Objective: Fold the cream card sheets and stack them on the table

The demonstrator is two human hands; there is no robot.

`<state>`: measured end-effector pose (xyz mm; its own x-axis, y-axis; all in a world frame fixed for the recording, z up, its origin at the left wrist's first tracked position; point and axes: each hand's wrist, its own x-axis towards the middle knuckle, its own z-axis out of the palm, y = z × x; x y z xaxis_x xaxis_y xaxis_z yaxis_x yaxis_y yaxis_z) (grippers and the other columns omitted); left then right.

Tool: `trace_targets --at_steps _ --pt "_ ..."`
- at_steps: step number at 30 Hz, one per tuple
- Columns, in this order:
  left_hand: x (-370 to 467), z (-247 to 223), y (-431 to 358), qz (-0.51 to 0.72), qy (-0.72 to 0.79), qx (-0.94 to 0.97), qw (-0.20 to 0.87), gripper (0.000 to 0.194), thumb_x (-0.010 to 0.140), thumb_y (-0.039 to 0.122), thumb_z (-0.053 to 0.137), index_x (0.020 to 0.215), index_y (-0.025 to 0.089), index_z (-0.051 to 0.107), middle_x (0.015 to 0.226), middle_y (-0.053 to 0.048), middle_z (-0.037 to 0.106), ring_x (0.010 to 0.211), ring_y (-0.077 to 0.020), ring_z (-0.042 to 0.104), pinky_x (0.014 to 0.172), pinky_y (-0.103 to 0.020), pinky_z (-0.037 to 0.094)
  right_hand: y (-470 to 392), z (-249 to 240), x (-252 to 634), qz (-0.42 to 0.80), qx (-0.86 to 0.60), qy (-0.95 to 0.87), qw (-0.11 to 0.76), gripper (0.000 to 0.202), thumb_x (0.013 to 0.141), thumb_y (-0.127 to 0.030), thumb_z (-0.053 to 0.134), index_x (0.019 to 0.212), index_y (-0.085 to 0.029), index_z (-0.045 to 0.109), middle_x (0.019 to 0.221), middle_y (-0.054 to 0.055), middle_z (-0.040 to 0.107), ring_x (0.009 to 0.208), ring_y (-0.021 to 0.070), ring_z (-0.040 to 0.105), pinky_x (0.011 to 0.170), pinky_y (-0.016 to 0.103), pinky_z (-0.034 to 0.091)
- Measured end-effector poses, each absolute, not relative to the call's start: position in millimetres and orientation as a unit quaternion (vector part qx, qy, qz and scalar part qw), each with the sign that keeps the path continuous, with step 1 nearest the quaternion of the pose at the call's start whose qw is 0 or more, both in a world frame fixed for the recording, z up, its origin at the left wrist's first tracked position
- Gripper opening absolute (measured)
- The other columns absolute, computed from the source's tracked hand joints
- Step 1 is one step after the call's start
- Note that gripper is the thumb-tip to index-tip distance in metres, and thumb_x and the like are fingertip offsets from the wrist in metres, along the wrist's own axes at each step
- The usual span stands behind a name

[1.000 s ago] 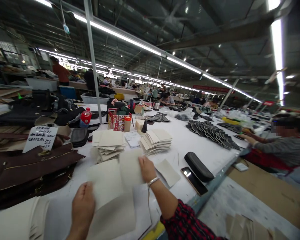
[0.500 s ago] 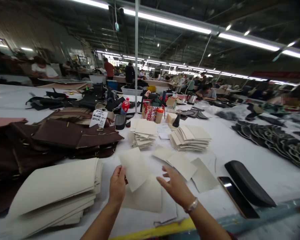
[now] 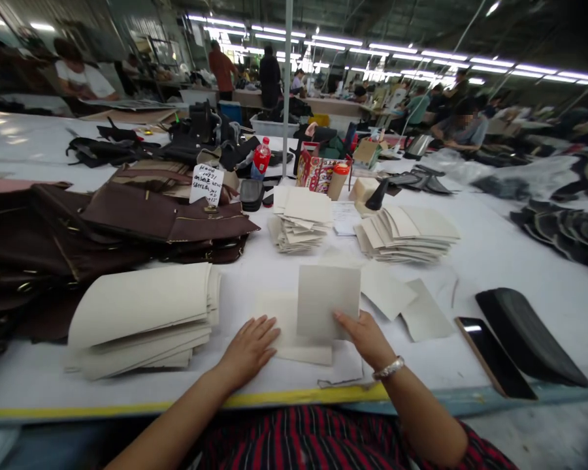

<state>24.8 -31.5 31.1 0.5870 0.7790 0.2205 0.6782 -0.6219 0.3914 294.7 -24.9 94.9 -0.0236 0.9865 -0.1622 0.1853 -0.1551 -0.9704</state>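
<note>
My right hand [image 3: 370, 336], with a bracelet at the wrist, pinches a pale square sheet [image 3: 328, 297] by its lower right part and holds it raised over the table. Beneath it another cream sheet [image 3: 294, 346] lies on the white tabletop. My left hand [image 3: 249, 349] rests flat at that lower sheet's left edge, fingers spread and holding nothing. Loose cream pieces [image 3: 426, 310] lie right of the raised sheet. To the left of my left hand is a pile of large curved sheets [image 3: 147, 307]. Two stacks of small sheets [image 3: 301, 215] [image 3: 406, 232] stand farther back.
Dark brown leather pieces [image 3: 127, 212] cover the left side. A phone [image 3: 494, 356] and a black case [image 3: 529, 333] lie at the right front edge. Behind the stacks stand a red-capped bottle [image 3: 261, 158], an orange-lidded cup [image 3: 338, 181] and a pole [image 3: 287, 91]. People work in the background.
The sheet my left hand held is gone from it, and my right hand now holds a sheet. My left hand has lowered flat to the table. The view has tilted down.
</note>
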Motion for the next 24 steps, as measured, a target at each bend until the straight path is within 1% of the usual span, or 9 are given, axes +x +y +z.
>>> trace_targets --at_steps 2,4,6,8,11,14,17,24 --pt "21 17 -39 0.146 0.446 0.879 0.086 0.036 0.081 0.032 0.047 0.116 0.023 0.048 0.126 -0.007 0.045 0.118 -0.0244 0.037 0.096 -0.046 0.032 -33 89 291 0.539 -0.565 -0.493 0.384 0.04 0.075 -0.043 0.053 0.1 -0.014 0.061 0.103 0.009 0.063 0.097 0.0216 0.057 0.086 0.033 0.044" --pt "22 13 -45 0.15 0.472 0.866 0.071 0.037 0.081 0.032 0.048 0.116 0.021 0.048 0.126 -0.008 0.045 0.118 -0.025 0.037 0.095 -0.047 0.034 -36 84 284 0.568 -0.56 -0.482 0.363 0.041 0.074 -0.044 0.054 0.1 -0.013 0.061 0.103 0.009 0.063 0.096 0.0224 0.057 0.084 0.034 0.046" --pt "22 15 -49 0.188 0.483 0.852 0.072 0.036 0.081 0.03 0.048 0.114 0.018 0.048 0.123 -0.009 0.048 0.117 -0.0236 0.038 0.095 -0.045 0.034 -36 81 275 0.573 -0.563 -0.489 0.339 0.041 0.072 -0.043 0.056 0.098 -0.012 0.062 0.101 0.009 0.063 0.093 0.0235 0.059 0.081 0.035 0.048" --pt "18 18 -52 0.244 0.483 0.838 0.074 0.031 0.082 0.024 0.047 0.112 0.015 0.05 0.118 -0.01 0.051 0.115 -0.021 0.04 0.098 -0.043 0.033 -32 78 268 0.565 -0.567 -0.504 0.323 0.04 0.07 -0.042 0.058 0.095 -0.011 0.063 0.098 0.009 0.064 0.092 0.024 0.059 0.081 0.036 0.048" --pt "8 20 -62 0.284 0.46 0.838 0.075 0.028 0.082 0.015 0.045 0.109 0.014 0.051 0.113 -0.009 0.054 0.113 -0.019 0.042 0.098 -0.04 0.034 -27 75 260 0.56 -0.573 -0.502 0.326 0.037 0.07 -0.04 0.059 0.094 -0.012 0.063 0.098 0.008 0.065 0.091 0.0233 0.059 0.082 0.035 0.048" --pt "1 17 -73 0.234 0.432 0.868 0.079 0.029 0.081 0.014 0.044 0.109 0.016 0.052 0.112 -0.009 0.054 0.108 -0.0203 0.046 0.093 -0.039 0.039 -26 69 253 0.572 -0.582 -0.466 0.343 0.037 0.07 -0.038 0.06 0.096 -0.011 0.062 0.099 0.008 0.064 0.091 0.0228 0.06 0.082 0.034 0.048" --pt "-2 13 -78 0.196 0.428 0.879 0.077 0.028 0.082 0.014 0.043 0.108 0.017 0.054 0.113 -0.008 0.055 0.105 -0.0215 0.048 0.091 -0.04 0.042 -27 59 246 0.59 -0.578 -0.443 0.35 0.037 0.069 -0.037 0.061 0.096 -0.011 0.062 0.098 0.009 0.064 0.09 0.0229 0.06 0.081 0.034 0.049" --pt "-5 16 -80 0.21 0.408 0.884 0.088 0.029 0.083 0.014 0.039 0.11 0.014 0.052 0.115 -0.01 0.053 0.111 -0.0203 0.044 0.096 -0.041 0.038 -24 38 239 0.563 -0.596 -0.48 0.312 0.038 0.067 -0.039 0.061 0.093 -0.011 0.064 0.095 0.008 0.065 0.088 0.0234 0.061 0.08 0.035 0.049"
